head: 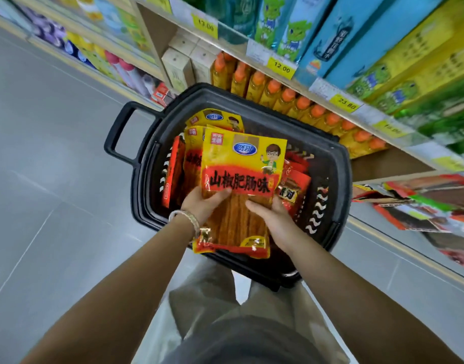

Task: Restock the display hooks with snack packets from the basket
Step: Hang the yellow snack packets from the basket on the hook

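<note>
Clamped in both grips on one yellow-and-red snack packet (241,164): left hand (199,206) curled on its left edge, right hand (273,219) on its right, thumbs across the front. Held over the near end of the black basket (338,179) (more packets (215,119) stacked inside), just beside the shelf (378,166) of orange-capped bottles (288,94).

Bright, even, diffuse light fills the scene, leaving only soft shadows on the grey tiled floor (55,179). The glossy yellow snack packet (242,164) at centre is sharp, with faint sheen. The stocked wooden shelves (383,164) smear with motion blur and bow at the edges.
</note>
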`<state>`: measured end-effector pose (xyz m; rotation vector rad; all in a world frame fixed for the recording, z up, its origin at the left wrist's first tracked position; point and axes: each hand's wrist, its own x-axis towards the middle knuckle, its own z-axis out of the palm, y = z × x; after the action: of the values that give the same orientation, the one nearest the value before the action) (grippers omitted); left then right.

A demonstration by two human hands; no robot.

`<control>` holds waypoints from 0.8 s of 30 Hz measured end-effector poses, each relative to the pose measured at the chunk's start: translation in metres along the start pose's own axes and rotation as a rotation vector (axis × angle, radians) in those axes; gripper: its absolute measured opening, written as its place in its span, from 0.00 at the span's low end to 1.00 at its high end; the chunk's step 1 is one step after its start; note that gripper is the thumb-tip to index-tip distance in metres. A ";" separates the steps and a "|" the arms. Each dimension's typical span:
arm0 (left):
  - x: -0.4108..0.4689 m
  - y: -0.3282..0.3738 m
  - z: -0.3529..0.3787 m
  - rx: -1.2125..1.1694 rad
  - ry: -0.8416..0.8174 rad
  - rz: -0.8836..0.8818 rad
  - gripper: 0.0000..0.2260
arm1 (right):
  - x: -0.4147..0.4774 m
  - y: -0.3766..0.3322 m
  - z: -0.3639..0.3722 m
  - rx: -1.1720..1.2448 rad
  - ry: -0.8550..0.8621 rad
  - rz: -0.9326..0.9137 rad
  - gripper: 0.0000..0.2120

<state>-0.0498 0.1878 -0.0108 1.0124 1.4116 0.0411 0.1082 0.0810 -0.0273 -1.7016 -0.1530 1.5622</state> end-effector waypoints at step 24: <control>-0.004 -0.042 -0.069 -0.144 0.414 -0.184 0.25 | 0.049 0.005 0.020 -0.023 0.414 0.044 0.21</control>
<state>-0.1297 0.1978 -0.0212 0.7776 1.8462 0.2248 0.1000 0.1159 -0.0671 -2.0168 0.0784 1.2089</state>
